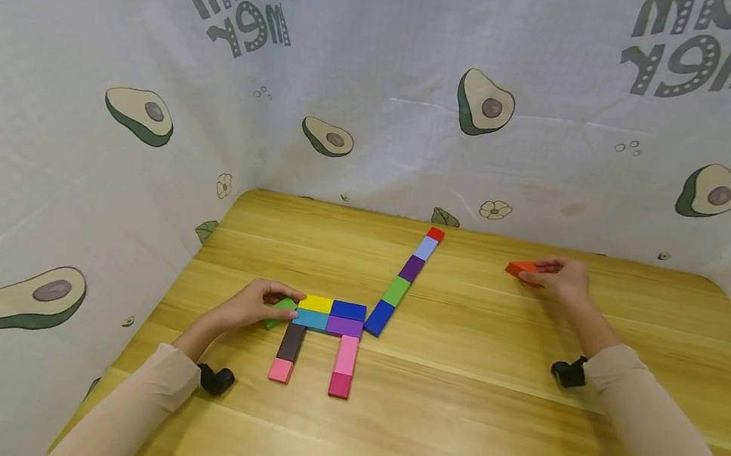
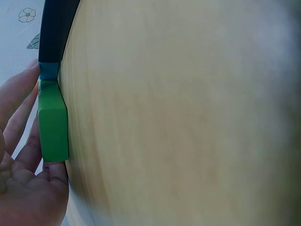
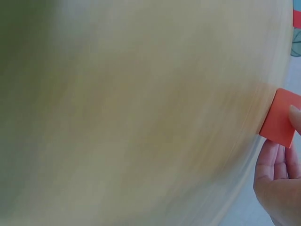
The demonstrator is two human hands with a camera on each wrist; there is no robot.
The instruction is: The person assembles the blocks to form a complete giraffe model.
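Observation:
My left hand [image 1: 252, 304] holds a green block [image 1: 280, 314] at the left end of a flat block figure. Its thumb reaches the light-blue block [image 1: 311, 319], and a fingertip is near the yellow block [image 1: 317, 303]. In the left wrist view the green block [image 2: 53, 127] stands between thumb and fingers, near the light-blue edge. Far to the right, my right hand [image 1: 568, 278] pinches a flat orange block [image 1: 519, 269] between thumb and fingers. The right wrist view shows that orange block [image 3: 281, 117] with the thumb on its face.
Blue [image 1: 349, 310] and purple [image 1: 344, 326] blocks complete two touching rows. Below hang a dark strip [image 1: 291, 342] with a pink tip and a pink strip [image 1: 346, 355] ending in magenta. A slanted row with a green block [image 1: 396, 291] rises toward the printed curtain [image 1: 385, 177].

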